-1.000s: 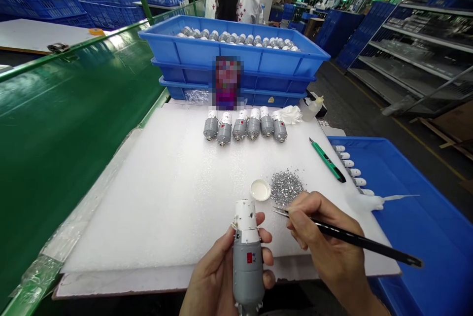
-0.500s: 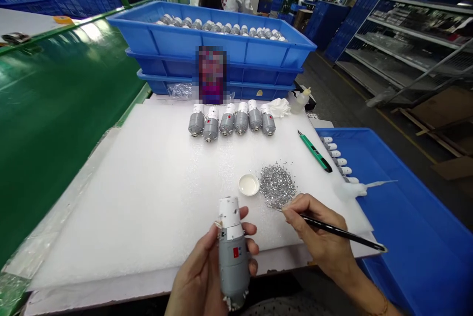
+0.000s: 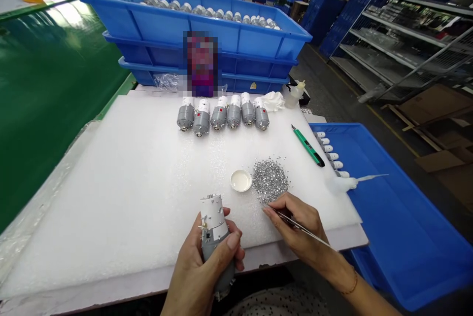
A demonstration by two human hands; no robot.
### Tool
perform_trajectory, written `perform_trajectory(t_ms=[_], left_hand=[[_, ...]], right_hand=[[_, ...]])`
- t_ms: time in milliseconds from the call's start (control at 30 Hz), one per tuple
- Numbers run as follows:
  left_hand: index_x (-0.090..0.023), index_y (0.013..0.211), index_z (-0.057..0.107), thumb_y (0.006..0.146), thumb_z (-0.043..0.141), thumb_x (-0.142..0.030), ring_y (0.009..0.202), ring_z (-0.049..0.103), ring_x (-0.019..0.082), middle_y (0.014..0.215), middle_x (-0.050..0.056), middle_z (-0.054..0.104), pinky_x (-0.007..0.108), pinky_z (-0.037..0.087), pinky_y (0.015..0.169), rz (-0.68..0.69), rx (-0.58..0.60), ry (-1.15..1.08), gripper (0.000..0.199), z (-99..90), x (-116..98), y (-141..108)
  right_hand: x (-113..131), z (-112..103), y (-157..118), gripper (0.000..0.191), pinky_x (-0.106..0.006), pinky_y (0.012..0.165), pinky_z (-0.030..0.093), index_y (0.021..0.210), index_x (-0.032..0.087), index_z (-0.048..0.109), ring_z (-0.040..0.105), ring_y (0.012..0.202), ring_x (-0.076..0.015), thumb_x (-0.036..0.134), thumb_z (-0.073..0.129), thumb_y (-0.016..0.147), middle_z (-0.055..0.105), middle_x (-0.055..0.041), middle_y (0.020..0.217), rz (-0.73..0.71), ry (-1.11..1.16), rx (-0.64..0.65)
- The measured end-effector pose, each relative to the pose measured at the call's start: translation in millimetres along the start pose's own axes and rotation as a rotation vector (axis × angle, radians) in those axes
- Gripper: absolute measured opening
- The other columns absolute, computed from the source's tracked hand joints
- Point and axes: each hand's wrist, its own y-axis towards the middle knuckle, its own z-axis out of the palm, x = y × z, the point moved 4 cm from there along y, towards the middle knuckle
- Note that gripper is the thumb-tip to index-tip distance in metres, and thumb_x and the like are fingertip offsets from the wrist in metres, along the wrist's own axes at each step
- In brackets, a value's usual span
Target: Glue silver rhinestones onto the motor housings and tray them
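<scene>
1. Holds a grey-and-white model [image 3: 211, 220] in the left hand [image 3: 192, 269], with fingers curled around its grey body and thumb laid across its front.
2. Points the model's white end up and away, past the left fingers.
3. Pinches slim tweezers [image 3: 310, 233] between thumb and fingers of the right hand [image 3: 301, 220], with the shaft slanting back over the hand.
4. Has the tweezer tips by the near edge of a silver gem pile [image 3: 270, 180], just beyond the right fingers; cannot tell of any gem between the tips, too small.
5. Has a small white dish [image 3: 241, 190] of pale liquid beyond the left fingers, just beside the pile.
6. Has a row of six similar models [image 3: 233, 116] well beyond both hands' fingers, on white foam [image 3: 129, 183] covering the worktop [image 3: 111, 290].
7. Has a green cutter [image 3: 308, 146] beyond the right fingers, farther right.
8. Has a blue tray [image 3: 391, 227] with more models to the right of the right fingers.
</scene>
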Motion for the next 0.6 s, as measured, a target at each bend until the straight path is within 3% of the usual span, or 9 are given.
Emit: perform_trajectory(t_ms=[167, 300, 500, 600], left_hand=[[-0.019, 0.102, 0.059, 0.074, 0.078, -0.037, 0.055, 0.057, 0.011, 0.069, -0.003, 0.065, 0.023, 0.047, 0.056, -0.006, 0.031, 0.062, 0.039, -2.7, 5.4, 7.8], [-0.020, 0.100, 0.059, 0.072, 0.080, -0.035, 0.056, 0.059, 0.011, 0.074, -0.002, 0.067, 0.024, 0.048, 0.057, 0.045, 0.039, 0.061, 0.039, -2.4, 9.0, 12.8], [-0.020, 0.101, 0.058, 0.077, 0.077, -0.037, 0.058, 0.060, 0.012, 0.076, 0.001, 0.070, 0.025, 0.049, 0.059, 0.013, 0.094, -0.049, 0.036, 8.7, 6.2, 9.5], [-0.019, 0.103, 0.060, 0.079, 0.075, -0.035, 0.057, 0.058, 0.011, 0.073, 0.001, 0.069, 0.024, 0.049, 0.059, -0.057, 0.152, -0.185, 0.032, 12.6, 5.7, 5.3]], right_hand=[[-0.6, 2.5, -1.7, 0.016, -0.024, 0.053, 0.042, 0.078, 0.018, 0.056, 0.052, 0.058, -0.0119, 0.016, 0.055, 0.094, 0.055, 0.0011, 0.067, -0.044, -0.015, -0.008], [6.0, -0.1, -4.3, 0.012, -0.025, 0.055, 0.047, 0.083, 0.018, 0.057, 0.057, 0.060, -0.0128, 0.014, 0.056, 0.093, 0.060, -0.0009, 0.070, -0.100, -0.010, -0.032], [42.9, -11.4, -6.7, 0.016, -0.024, 0.053, 0.053, 0.100, 0.020, 0.058, 0.066, 0.062, -0.0144, 0.009, 0.058, 0.089, 0.068, -0.0020, 0.071, -0.333, 0.024, -0.093], [56.2, -12.5, -4.3, 0.021, -0.024, 0.054, 0.057, 0.105, 0.020, 0.058, 0.068, 0.061, -0.0141, 0.007, 0.059, 0.088, 0.072, -0.0020, 0.071, -0.363, 0.090, -0.082]])
